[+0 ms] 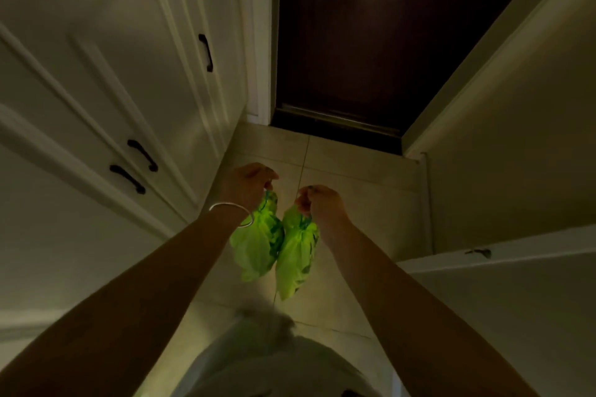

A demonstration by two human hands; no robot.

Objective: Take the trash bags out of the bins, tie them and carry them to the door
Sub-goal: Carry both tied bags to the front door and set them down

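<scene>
I see 2 small bright green trash bags hanging in the air above the pale tiled floor, side by side and touching along their middles. The left bag [256,246] dangles from its gathered, tied neck and looks crumpled, with darker green printing on it. The right bag [295,259] hangs a little lower, its tip pointing down, also cinched at the top. Ahead stands the dark brown door [371,42], shut, at the floor's far edge.
</scene>
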